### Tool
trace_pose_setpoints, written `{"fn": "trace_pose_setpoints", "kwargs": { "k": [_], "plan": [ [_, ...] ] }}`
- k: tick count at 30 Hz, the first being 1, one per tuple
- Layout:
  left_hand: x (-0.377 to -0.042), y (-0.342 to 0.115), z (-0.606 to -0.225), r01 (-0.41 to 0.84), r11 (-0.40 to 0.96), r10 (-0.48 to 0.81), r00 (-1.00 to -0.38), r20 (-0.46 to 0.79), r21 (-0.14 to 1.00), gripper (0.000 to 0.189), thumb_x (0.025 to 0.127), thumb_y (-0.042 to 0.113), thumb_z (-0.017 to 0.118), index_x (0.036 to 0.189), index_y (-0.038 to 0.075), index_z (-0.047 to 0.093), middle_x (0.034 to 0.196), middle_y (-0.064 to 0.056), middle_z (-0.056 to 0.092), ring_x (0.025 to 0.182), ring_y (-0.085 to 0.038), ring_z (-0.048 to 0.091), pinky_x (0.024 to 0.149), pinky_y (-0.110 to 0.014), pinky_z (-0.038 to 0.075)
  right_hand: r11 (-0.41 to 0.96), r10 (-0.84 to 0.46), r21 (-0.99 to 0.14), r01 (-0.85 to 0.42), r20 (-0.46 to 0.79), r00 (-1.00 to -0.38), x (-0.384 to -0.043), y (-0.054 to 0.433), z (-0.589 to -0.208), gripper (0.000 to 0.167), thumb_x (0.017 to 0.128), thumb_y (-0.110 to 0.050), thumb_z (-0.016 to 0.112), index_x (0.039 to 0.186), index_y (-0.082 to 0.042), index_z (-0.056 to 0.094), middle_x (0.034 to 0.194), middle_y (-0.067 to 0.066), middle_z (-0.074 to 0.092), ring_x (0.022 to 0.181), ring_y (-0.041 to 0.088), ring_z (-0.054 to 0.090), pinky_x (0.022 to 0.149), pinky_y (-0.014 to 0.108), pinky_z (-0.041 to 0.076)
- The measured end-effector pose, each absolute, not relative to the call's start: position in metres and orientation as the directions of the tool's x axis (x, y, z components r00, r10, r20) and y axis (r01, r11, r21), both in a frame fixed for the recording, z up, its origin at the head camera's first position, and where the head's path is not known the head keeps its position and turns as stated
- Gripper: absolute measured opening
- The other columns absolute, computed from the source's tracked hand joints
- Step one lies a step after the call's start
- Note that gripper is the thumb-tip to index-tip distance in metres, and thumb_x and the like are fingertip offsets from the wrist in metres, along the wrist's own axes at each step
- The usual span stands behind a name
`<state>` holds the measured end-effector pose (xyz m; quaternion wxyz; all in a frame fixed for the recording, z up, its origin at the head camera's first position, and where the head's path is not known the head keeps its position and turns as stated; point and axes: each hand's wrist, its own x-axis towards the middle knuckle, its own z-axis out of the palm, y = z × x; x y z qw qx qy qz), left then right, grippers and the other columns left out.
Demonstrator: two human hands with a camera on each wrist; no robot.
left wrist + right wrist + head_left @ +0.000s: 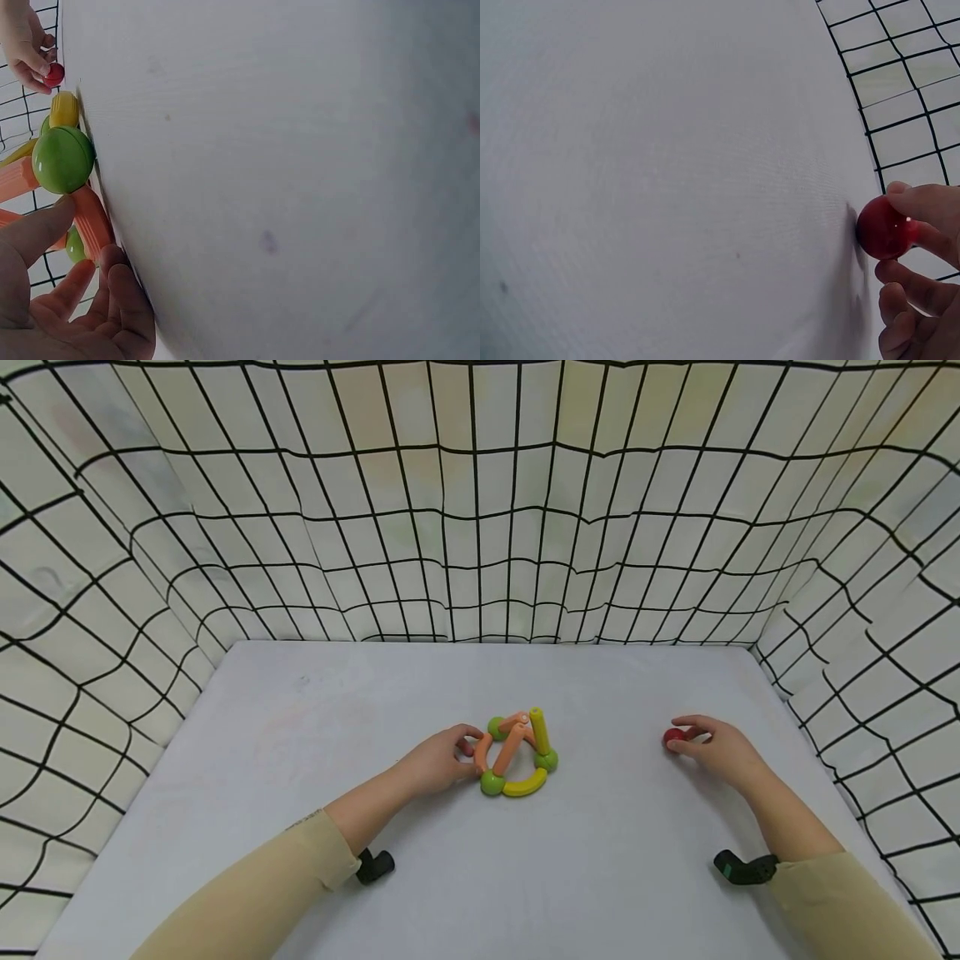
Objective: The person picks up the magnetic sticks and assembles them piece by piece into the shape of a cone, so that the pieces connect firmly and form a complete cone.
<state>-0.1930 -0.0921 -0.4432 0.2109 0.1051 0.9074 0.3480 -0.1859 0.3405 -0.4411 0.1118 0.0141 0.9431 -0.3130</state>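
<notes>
On the white table sits a ring-shaped structure of magnetic building toy pieces, with green balls (492, 782), orange rods (510, 750), a curved yellow rod (525, 783) and a straight yellow rod (539, 731) standing up. At its left side my left hand (435, 762) pinches a curved orange rod (91, 223), thumb near one green ball (63, 160). Well to the right, my right hand (723, 752) holds a red ball (885, 226) between thumb and fingers, at the tabletop. The ball's far side is hidden.
Black netting (472, 518) over pale sheets surrounds the back and sides of the white table (615, 860). Black wrist devices (744, 868) stick out beneath both forearms, close to the tabletop.
</notes>
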Motion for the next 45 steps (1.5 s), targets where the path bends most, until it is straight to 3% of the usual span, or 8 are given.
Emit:
{"fn": "trace_pose_setpoints", "kwargs": {
  "k": [13,24,29,45],
  "plan": [
    [-0.192,-0.093,-0.440,0.031,0.742,0.327,-0.889,-0.321,0.670,0.052,0.088,0.024,0.076,0.136,0.017,0.055,0.105,0.001,0.058,0.083,-0.017,0.053,0.072,-0.031,0.044,0.817,-0.054,-0.572,0.070,-0.197,-0.979,-0.183,0.336,-0.441,0.057,0.093,-0.041,0.069,0.136,-0.004,0.056,0.124,0.023,0.058,0.104,0.035,0.052,0.071,0.033,0.044],
    [-0.192,-0.094,-0.440,0.020,0.747,0.317,-0.889,-0.329,0.665,0.053,0.088,0.025,0.076,0.136,0.018,0.055,0.106,0.002,0.058,0.088,-0.018,0.054,0.076,-0.032,0.044,0.797,-0.042,-0.602,0.056,-0.147,-0.988,-0.187,0.306,-0.433,0.058,0.092,-0.044,0.068,0.139,-0.012,0.056,0.124,0.017,0.058,0.107,0.032,0.047,0.071,0.032,0.045],
    [-0.192,-0.094,-0.440,0.022,0.744,0.323,-0.887,-0.330,0.668,0.053,0.088,0.025,0.076,0.136,0.018,0.055,0.106,0.002,0.058,0.088,-0.018,0.053,0.076,-0.033,0.044,0.769,-0.073,-0.639,-0.001,-0.086,-0.994,-0.189,0.281,-0.422,0.060,0.091,-0.050,0.068,0.138,-0.015,0.057,0.121,0.013,0.061,0.104,0.028,0.049,0.070,0.033,0.046],
    [-0.193,-0.094,-0.443,0.043,0.745,0.332,-0.890,-0.314,0.666,0.052,0.088,0.026,0.077,0.135,0.017,0.056,0.105,0.002,0.060,0.089,-0.017,0.055,0.080,-0.035,0.045,0.601,-0.195,-0.768,-0.221,0.127,-0.972,-0.191,0.196,-0.395,0.043,0.092,-0.036,0.072,0.131,-0.019,0.063,0.111,0.003,0.065,0.091,0.023,0.055,0.068,0.036,0.050]
  ]
}}
